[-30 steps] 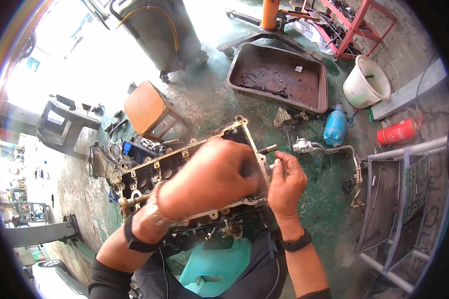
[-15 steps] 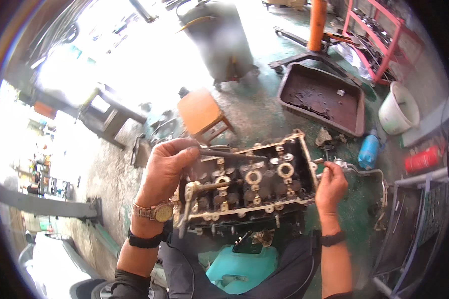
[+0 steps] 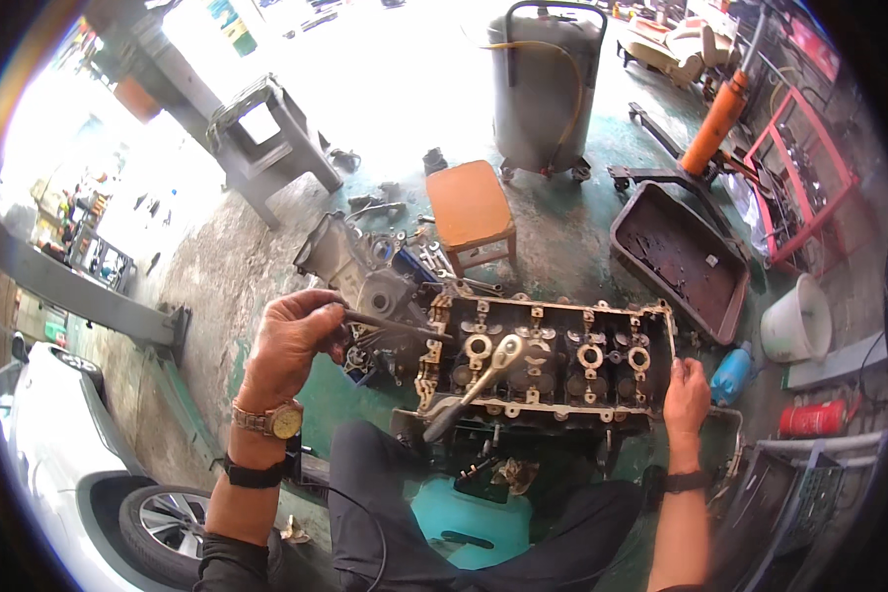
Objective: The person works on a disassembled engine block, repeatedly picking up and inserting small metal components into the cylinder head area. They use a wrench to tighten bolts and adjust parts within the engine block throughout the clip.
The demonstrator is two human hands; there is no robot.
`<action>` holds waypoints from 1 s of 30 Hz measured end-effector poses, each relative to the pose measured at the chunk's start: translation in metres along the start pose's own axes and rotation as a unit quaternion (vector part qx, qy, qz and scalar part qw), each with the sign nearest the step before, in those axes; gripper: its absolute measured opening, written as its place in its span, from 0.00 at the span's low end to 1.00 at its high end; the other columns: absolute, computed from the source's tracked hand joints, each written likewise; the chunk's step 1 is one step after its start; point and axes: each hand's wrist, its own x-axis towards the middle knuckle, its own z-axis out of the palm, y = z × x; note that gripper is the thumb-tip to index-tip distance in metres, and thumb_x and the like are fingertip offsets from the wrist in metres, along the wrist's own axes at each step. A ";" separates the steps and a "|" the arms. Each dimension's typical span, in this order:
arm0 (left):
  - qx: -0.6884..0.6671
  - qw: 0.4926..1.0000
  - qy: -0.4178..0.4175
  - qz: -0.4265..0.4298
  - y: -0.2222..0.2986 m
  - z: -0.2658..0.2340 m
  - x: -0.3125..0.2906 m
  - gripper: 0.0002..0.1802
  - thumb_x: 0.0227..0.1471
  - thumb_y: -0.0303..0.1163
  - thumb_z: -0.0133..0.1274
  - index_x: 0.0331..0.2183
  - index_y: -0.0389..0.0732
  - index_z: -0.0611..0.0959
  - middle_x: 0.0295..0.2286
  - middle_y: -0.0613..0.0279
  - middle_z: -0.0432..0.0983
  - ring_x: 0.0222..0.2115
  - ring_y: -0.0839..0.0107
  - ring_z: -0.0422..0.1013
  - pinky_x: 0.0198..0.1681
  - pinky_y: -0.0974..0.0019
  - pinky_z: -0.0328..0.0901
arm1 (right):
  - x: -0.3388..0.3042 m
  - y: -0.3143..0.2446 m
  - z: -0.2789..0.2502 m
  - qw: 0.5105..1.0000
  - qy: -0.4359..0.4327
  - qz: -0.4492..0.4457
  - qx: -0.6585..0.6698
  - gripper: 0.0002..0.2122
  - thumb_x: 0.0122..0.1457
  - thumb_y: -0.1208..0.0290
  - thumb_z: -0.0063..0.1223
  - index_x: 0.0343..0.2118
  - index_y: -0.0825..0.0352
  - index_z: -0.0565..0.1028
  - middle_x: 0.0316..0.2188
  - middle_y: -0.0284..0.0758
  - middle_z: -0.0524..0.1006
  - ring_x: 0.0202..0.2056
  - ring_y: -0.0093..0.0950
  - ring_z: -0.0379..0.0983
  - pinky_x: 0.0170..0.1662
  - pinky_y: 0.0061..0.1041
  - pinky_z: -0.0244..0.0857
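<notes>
Head camera: In a workshop, a person's left hand pinches one end of a slim dark rod between thumb and fingers, its far end reaching over the left part of an engine cylinder head. The right hand, fingers curled, is at the casting's right end; whether it grips anything cannot be told.

The cylinder head sits just beyond the person's knees, with a ratchet slanting across its near edge. The casting looks rigid, heavy and probably slick with oil, best held by its two ends, its machined faces likely easy to scratch. The rod appears light and stiff, suited to a fingertip hold near its end; the ratchet, solid metal, is best taken by its handle.

By count: one cylinder head, one rod, one ratchet and four pale rings in a row, one partly behind the ratchet. Around them are two stools, one orange-topped and one teal, plus one dark tray, one white bucket, one blue bottle and one red extinguisher.
</notes>
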 end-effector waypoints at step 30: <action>0.031 0.991 -0.099 -0.090 -0.047 -0.002 -0.008 0.10 0.52 0.21 0.60 0.39 0.29 0.82 0.24 0.69 0.76 0.22 0.85 0.70 0.25 0.77 0.67 | -0.007 -0.013 0.015 0.983 0.055 0.006 -0.173 0.15 0.64 0.55 0.48 0.40 0.64 0.77 0.31 0.45 0.81 0.33 0.49 0.77 0.36 0.48 0.67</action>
